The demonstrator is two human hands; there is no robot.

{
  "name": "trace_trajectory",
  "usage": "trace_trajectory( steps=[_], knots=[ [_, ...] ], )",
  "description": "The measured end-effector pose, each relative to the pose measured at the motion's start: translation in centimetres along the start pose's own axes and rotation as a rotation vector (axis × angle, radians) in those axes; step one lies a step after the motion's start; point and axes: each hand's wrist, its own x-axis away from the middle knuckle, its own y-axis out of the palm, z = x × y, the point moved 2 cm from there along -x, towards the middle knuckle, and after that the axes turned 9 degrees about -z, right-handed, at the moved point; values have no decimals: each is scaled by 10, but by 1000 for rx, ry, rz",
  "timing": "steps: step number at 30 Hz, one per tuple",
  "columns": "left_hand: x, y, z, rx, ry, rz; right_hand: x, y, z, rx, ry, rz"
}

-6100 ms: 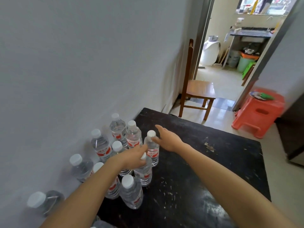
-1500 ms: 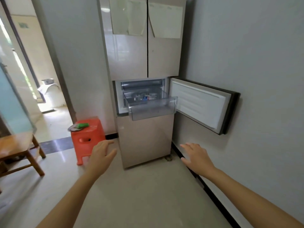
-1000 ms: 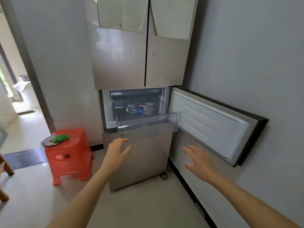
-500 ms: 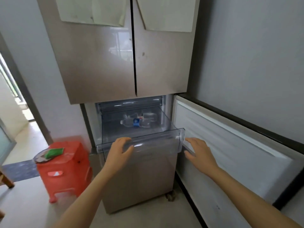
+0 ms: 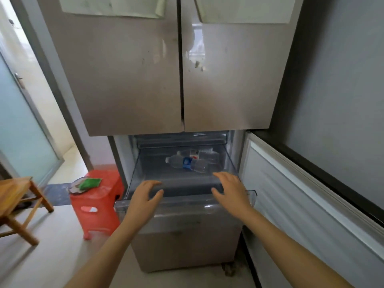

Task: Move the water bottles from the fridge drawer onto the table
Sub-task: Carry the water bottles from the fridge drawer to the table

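Over the front rim of the fridge drawer (image 5: 182, 204) both hands now reach inward. The left hand (image 5: 145, 196) and the right hand (image 5: 230, 192) have their fingers spread and lightly bent, and they hold nothing. Half a second earlier they were only at the drawer's front lip. A few seconds before that they were at the bench, among a cluster of standing bottles. The person has therefore walked back to the fridge and is starting another pickup, with the grasp not yet made. Whether either palm rests on the rim I cannot tell.

The clear plastic drawer stands pulled out below the two closed upper doors, and the lower fridge door (image 5: 291, 194) is swung wide to the right. Two water bottles are left inside, lying on their sides toward the back and touching each other. The blue-labelled bottle (image 5: 187, 163) lies nearer the hands, and the red-and-white-labelled bottle (image 5: 199, 153) is just behind it. Both are still well ahead of the fingertips. With one bottle per hand, this trip looks likely to empty the drawer.
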Motion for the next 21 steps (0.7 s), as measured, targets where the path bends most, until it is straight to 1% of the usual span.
trace_trajectory(
  steps=[2,5,9,11,13,17,19,21],
  knots=[
    [-20,1,-9,-7,-41,-19,-20,3,4,32,-4,-36],
    [-58,10,-31,-5,-128,-58,-51,8,17,94,-6,-136],
    [-114,28,-67,53,-278,-177,-100,17,39,191,0,-286],
    [-131,39,-74,74,-317,-221,-122,21,51,230,22,-343],
    [-145,49,-82,82,-340,-245,-148,26,60,230,61,-362],
    [-154,61,-99,86,-377,-250,-187,47,73,215,114,-414],
    [-152,62,-105,85,-390,-226,-200,64,80,243,106,-475],
    [-151,60,-107,72,-396,-171,-216,75,85,273,89,-493]
  ],
)
